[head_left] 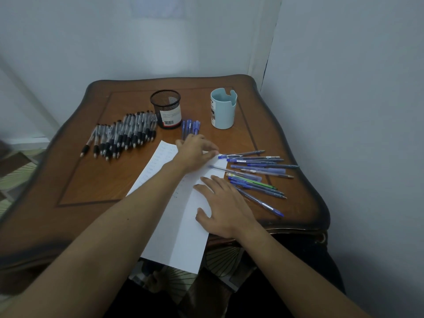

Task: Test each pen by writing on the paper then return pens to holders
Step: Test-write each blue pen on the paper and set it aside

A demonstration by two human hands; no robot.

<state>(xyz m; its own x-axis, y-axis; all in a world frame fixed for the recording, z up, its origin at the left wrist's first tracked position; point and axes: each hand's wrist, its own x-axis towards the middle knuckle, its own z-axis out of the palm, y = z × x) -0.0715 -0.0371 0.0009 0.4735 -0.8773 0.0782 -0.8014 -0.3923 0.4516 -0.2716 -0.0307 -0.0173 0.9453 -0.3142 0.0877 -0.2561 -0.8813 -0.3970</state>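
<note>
**Marks on the paper, both holders bare**

Head view: The paper lies in the middle of the table, with its near end hanging over the 6 o'clock edge. Faint columns of small marks run down its far half, so I judge that some testing is done. Which pens made them cannot be told.

No pen stands in either holder. The mesh holder is at 12 o'clock from the paper and the blue holder at 1 o'clock, and both look hollow from above. The whole return step therefore seems still to do.

The pens lie in three lots:
- A row of black pens at 10 o'clock.
- A small blue bunch just beside the mesh holder at its 4 o'clock.
- A loose fan of blue pens at 3 o'clock, their tips touching or overlapping the paper's edge.

The left hand reaches across the paper's far end, its fingers stretched towards the fan at 3 o'clock. They are blurred, but they look straight and no pen shows in them.

The right hand lies palm down with its fingers spread, pressing the paper's 3 o'clock edge just beside the fan.
</note>
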